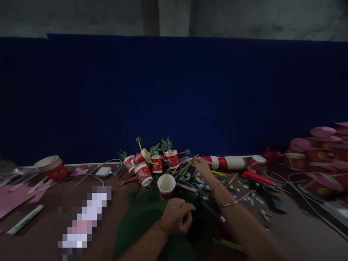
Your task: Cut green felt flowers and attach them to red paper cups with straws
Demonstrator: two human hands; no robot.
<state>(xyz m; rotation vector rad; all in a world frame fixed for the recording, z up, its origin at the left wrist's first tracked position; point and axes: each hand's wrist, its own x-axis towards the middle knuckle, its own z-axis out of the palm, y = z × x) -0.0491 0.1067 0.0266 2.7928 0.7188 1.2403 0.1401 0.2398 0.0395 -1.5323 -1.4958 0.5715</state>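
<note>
My left hand (178,215) is closed in a loose curl above a dark green sheet (138,221), with no object showing in it. Just beyond it an upright paper cup (166,185), white inside and red outside, stands with its mouth toward me. My right hand (201,166) reaches farther out over a pile of thin coloured sticks (187,168). Its fingertips come together by a thin pale stick; what they pinch, if anything, is too small to make out. Left of it are several red printed cups (172,159), some tipped over, with sticks and green round cutouts (154,150).
A nest of red cups (54,168) and a white marker (25,219) are at left. Stacked cups (227,162) lie along the blue partition (174,90). On the right are a red-handled tool (258,177), paper scraps, a cable and pink-topped red cups (297,156).
</note>
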